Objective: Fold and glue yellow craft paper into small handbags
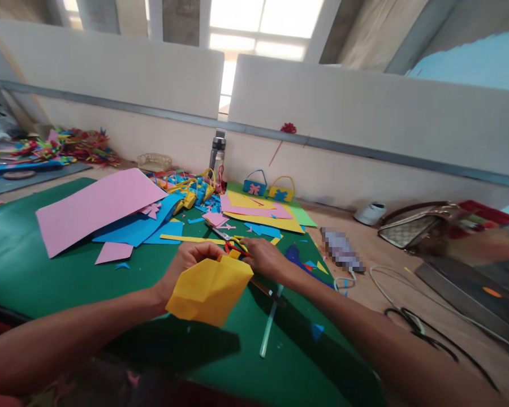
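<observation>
My left hand (pixel 199 254) is closed on a folded piece of yellow paper (pixel 214 291), lifted over the green mat. Part of the fingers is behind the paper. My right hand (pixel 261 257) reaches to the scissors (pixel 224 236), its fingers closed at the yellow and red handles; the blades point away to the left. Below the right hand lie a clear glue stick (pixel 269 330) and a dark, narrow tool (pixel 274 294), partly hidden. A yellow paper strip (pixel 178 238) lies left of the scissors.
Pink sheets (pixel 102 209) and blue sheets (pixel 136 223) cover the mat's left. Behind are a heap of paper pieces (pixel 195 189), a bottle (pixel 218 152), a blue paper bag (pixel 254 187) and a yellow paper bag (pixel 281 194). Cables (pixel 419 328) and a handbag (pixel 402 232) are right.
</observation>
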`<state>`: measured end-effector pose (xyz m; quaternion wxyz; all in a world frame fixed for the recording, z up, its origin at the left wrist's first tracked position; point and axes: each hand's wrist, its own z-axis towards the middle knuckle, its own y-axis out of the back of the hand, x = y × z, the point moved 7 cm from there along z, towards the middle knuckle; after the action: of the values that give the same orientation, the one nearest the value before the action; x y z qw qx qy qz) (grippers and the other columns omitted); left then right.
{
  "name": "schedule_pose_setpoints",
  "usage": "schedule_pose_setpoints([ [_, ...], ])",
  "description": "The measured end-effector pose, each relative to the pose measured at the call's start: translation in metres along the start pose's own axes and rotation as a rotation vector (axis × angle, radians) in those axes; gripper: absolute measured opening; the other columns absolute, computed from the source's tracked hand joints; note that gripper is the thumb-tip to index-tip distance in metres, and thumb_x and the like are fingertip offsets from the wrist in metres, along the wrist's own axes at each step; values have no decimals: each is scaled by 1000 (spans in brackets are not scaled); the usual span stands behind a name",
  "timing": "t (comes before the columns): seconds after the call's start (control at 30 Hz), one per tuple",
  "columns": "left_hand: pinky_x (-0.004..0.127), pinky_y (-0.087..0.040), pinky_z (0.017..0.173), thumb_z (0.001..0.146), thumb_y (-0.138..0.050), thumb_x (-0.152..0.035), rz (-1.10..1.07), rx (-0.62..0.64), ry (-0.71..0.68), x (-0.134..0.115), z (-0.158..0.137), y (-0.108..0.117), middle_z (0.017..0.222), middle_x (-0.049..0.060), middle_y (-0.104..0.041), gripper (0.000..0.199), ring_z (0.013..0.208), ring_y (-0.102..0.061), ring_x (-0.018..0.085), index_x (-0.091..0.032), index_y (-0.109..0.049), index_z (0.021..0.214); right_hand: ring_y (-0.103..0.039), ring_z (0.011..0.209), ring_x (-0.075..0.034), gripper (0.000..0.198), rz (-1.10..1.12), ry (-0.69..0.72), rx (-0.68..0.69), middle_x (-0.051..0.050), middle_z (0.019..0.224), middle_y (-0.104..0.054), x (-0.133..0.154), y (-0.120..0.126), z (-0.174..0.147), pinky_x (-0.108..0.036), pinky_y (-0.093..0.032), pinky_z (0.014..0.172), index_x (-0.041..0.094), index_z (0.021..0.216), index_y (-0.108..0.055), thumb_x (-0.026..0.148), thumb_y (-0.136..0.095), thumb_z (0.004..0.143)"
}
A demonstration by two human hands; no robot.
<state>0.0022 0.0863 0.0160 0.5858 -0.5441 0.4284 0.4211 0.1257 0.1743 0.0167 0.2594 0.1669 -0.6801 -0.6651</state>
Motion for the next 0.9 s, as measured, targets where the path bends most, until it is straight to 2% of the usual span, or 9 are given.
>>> schedule_pose_setpoints([
  [0.13,19,-43,56,52,-73,-20,14,62,-47,-4,-1,-3,66,0,-61,16,60,-53,10,-12,-63,62,-60,86,-26,36,24,-27,27,-11,95,-66,-2,-12,13,-27,-39,63,17,103,-57,19,-60,68],
  [0.27,19,-43,56,54,-73,-21,38,82,-91,-7,0,-3,66,1,-61,17,60,-51,10,-12,-62,63,-60,76,-22,48,142,-69,15,-9,87,-65,-8,-8,15,-26,-39,57,14,110,-54,25,-64,64],
  [0.47,20,-42,50,61,-69,-28,48,139,-64,-2,3,-4,66,1,-58,20,55,-51,10,-12,-59,68,-53,50,-12,47,456,-56,-10,1,64,-57,-15,14,-20,-24,-41,46,11,119,-45,37,-49,79],
  [0.5,21,-42,51,64,-67,-27,129,150,-137,-5,2,-5,66,1,-59,18,56,-52,10,-12,-59,70,-52,51,-11,45,538,-38,-28,1,64,-56,-14,19,-30,-24,-43,47,12,119,-44,38,-46,82],
  [0.53,21,-42,53,68,-64,-25,238,157,-260,-12,0,-7,67,2,-59,14,58,-53,11,-12,-59,71,-53,53,-11,45,741,-2,-67,1,64,-55,-13,25,-40,-25,-44,50,12,117,-45,38,-48,81],
  [0.6,22,-43,58,75,-57,-17,499,136,-614,-29,-10,-12,69,4,-60,6,64,-54,12,-13,-60,73,-54,57,-11,46,1005,33,-149,1,68,-55,-14,34,-59,-24,-45,52,16,113,-47,38,-58,74],
  [0.7,26,-43,63,79,-51,-10,808,90,-1110,-45,-35,-23,74,7,-61,9,69,-53,13,-14,-60,79,-52,53,-10,51,1126,2,-200,5,64,-51,-15,35,-81,-23,-44,49,21,109,-48,34,-67,63],
  [0.77,29,-43,64,76,-55,-11,933,76,-1286,-46,-44,-28,74,8,-61,7,70,-52,14,-14,-59,81,-47,48,-9,47,1073,-14,-195,7,58,-47,-14,33,-90,-22,-41,45,21,103,-49,32,-68,62],
  [0.9,32,-43,65,73,-59,-12,1078,58,-1442,-46,-51,-30,76,7,-62,13,70,-51,15,-14,-57,85,-44,46,-10,33,866,20,-291,8,53,-46,-17,35,-101,-22,-39,44,21,92,-51,32,-65,64],
])
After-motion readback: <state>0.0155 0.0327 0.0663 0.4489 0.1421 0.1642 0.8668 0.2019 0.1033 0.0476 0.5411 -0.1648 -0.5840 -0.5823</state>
